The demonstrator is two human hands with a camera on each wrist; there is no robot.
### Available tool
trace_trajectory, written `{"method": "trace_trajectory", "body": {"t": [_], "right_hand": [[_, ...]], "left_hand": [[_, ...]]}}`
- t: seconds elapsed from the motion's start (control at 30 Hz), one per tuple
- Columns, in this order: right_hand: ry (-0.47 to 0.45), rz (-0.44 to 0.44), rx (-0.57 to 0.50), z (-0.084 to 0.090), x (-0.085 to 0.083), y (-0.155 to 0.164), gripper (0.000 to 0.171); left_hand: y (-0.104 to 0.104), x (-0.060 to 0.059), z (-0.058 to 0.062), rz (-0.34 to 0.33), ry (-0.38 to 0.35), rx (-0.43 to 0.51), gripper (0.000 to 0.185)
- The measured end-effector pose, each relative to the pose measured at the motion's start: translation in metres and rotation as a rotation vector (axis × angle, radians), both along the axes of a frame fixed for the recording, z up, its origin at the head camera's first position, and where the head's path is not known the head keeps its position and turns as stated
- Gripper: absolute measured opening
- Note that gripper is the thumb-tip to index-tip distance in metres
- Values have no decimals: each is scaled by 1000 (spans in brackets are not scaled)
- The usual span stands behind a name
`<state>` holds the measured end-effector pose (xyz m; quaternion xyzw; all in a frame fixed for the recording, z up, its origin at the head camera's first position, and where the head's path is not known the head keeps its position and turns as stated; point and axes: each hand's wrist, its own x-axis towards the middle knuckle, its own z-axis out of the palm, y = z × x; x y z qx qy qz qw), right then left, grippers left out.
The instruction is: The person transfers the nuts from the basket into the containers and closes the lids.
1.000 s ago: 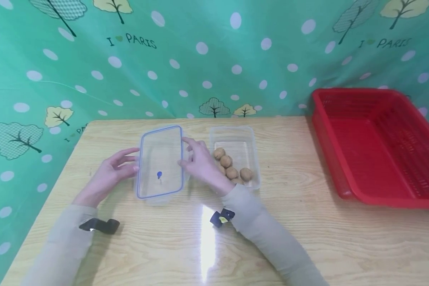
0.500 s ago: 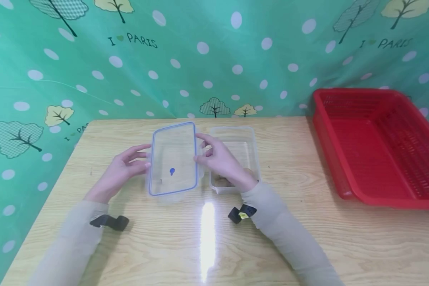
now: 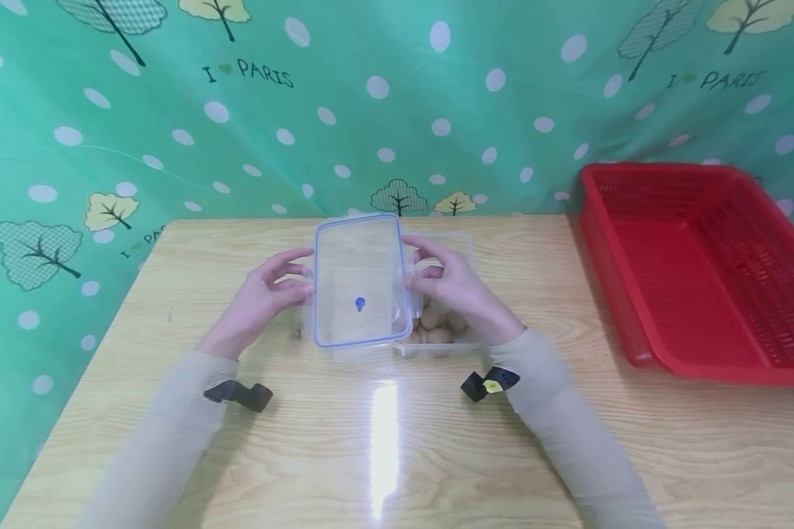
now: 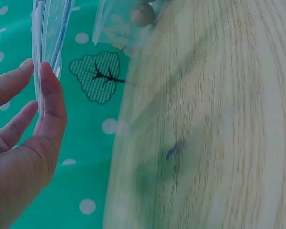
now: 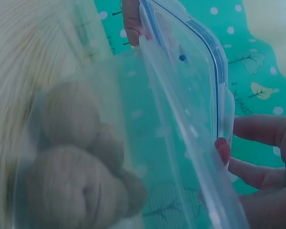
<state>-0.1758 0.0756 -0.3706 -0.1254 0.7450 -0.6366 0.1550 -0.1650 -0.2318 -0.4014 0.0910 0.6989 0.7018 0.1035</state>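
We saw the lid (image 3: 360, 283) held between left hand (image 3: 265, 297) and right hand (image 3: 459, 290), overlapping the container (image 3: 459, 250) left edge. Walnuts (image 3: 437, 327) sat in it. Basket (image 3: 695, 272) stood well right on the table (image 3: 384, 441).
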Motion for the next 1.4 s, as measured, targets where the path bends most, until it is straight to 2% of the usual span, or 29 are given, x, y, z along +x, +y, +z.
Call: {"method": "trace_trajectory", "body": {"t": [0.27,0.67,0.93,1.4], "right_hand": [[31,-23,44,0,1,25,68],[62,-52,126,3,1,46,67],[62,-83,190,6,2,62,64],[47,-100,233,-2,6,81,64]], "left_hand": [[25,-5,-2,-18,-13,30,61],[52,-11,-4,-29,-26,1,62],[68,-15,0,-57,-23,-3,61],[88,-19,-5,-94,1,-35,63]]}}
